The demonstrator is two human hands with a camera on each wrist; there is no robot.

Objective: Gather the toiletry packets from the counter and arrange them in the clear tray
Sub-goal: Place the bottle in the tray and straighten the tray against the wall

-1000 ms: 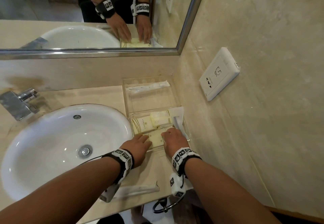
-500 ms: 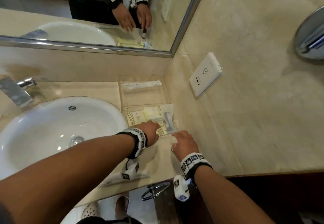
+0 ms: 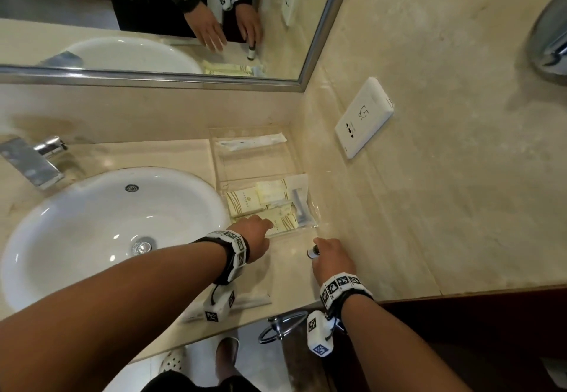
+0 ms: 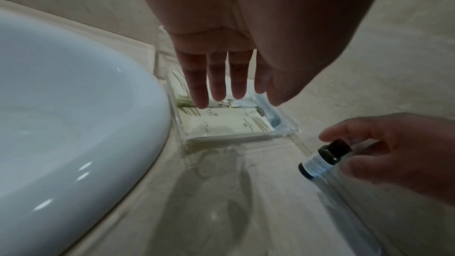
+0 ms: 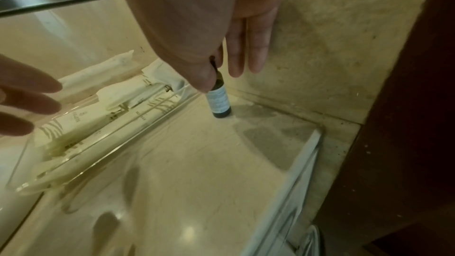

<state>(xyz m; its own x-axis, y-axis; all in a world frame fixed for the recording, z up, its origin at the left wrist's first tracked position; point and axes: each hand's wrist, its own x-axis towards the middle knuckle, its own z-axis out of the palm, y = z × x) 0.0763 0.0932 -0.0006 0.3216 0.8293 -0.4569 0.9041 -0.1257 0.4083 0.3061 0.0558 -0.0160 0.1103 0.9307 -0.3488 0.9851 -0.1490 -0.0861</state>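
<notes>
The clear tray [image 3: 254, 167] stands on the counter in the corner by the right wall. Its near compartment holds several cream packets [image 3: 270, 201] and a grey-blue item at the right side. A long white packet [image 3: 251, 143] lies across its far end. My left hand [image 3: 260, 227] hovers flat over the near packets [image 4: 221, 126], fingers [image 4: 216, 85] straight, holding nothing. My right hand [image 3: 329, 256] pinches the cap of a small dark bottle [image 3: 313, 252] with a white label [image 5: 220, 102], just right of the tray's front corner. Another long white packet [image 3: 245, 301] lies by the counter's front edge.
A white sink [image 3: 107, 232] fills the left of the counter, with a chrome faucet [image 3: 33, 161] behind it. The mirror [image 3: 153, 17] runs along the back wall. A white wall socket [image 3: 363, 117] sits on the right wall. A towel ring [image 3: 285, 325] hangs below the counter edge.
My right hand has left the tray, moved right and now holds the small dark bottle by its cap. My left hand stays over the tray's near end with its fingers straightened.
</notes>
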